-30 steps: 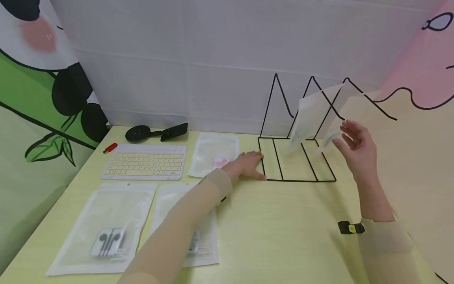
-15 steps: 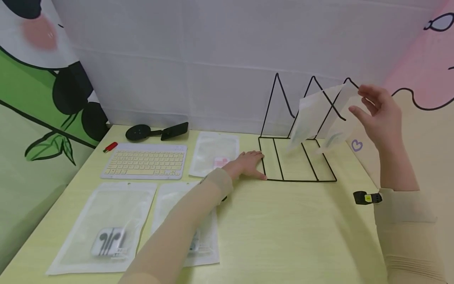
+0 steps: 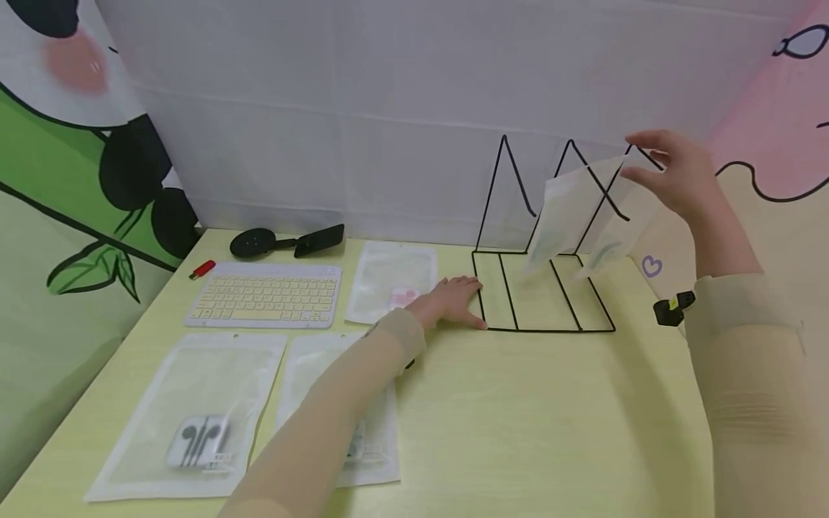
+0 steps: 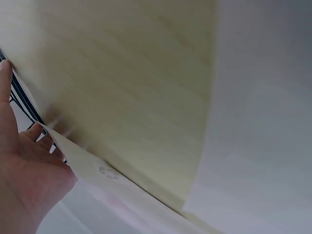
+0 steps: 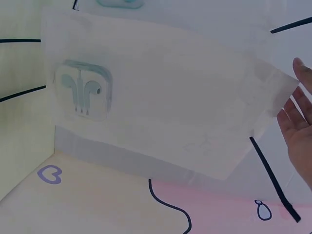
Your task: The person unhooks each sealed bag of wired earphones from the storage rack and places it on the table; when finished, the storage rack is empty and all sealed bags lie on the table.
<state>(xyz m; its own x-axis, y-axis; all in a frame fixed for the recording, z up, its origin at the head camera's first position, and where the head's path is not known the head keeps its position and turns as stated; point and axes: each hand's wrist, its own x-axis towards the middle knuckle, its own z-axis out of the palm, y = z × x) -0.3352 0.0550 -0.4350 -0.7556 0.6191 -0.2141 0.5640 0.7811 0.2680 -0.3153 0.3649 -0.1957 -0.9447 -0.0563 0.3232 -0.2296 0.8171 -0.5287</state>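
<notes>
A black wire display rack point(image 3: 550, 330) stands at the table's back right. My left hand point(image 3: 450, 298) rests on the left end of its base, fingers spread. From the middle prong hangs a translucent white pouch point(image 3: 560, 205). A second pouch point(image 5: 170, 97), on the right prong, shows boxed earphones point(image 5: 83, 90) in the right wrist view. Around the top of this prong is my right hand point(image 3: 676, 176), thumb and fingers apart beside the pouch's top corner. Whether they touch it is unclear. The rack's left prong carries nothing.
Two pouches, one with earphones point(image 3: 197, 442), lie at the front left; my left forearm partly covers the other. Another pouch point(image 3: 391, 273) lies behind my left wrist. A white keyboard point(image 3: 265, 295), a red USB stick point(image 3: 202, 270) and a black folding stand point(image 3: 252, 243) lie further left.
My right hand rose from the lower end of the right prong, swung out right, then came back left to the prong's top. The left hand stays on the rack base.
</notes>
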